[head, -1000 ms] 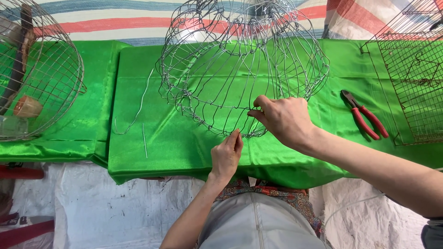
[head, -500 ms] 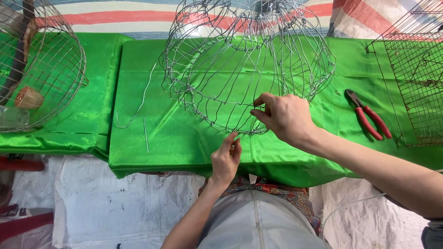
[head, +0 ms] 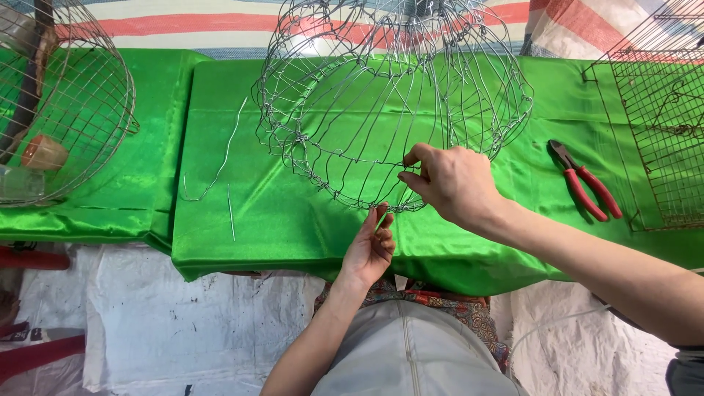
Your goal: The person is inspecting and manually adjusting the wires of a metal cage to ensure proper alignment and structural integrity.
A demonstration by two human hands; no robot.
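A round wire basket frame (head: 381,110) of thin silver wire lies on its side on a green satin cloth (head: 293,220). My right hand (head: 451,183) pinches a wire at the frame's lower rim, thumb and fingers closed on it. My left hand (head: 370,246) reaches up from below and its fingertips touch the rim's lowest point, near the table's front edge.
Red-handled pliers (head: 587,187) lie on the cloth to the right. A flat wire grid panel (head: 664,125) sits at the far right. Another wire basket (head: 62,110) with a small cup inside is at the left. Loose wire pieces (head: 220,165) lie left of the frame.
The view has shifted slightly. My right hand moved a little down along the rim; my left hand rose until its fingertips touch the frame's lower rim.
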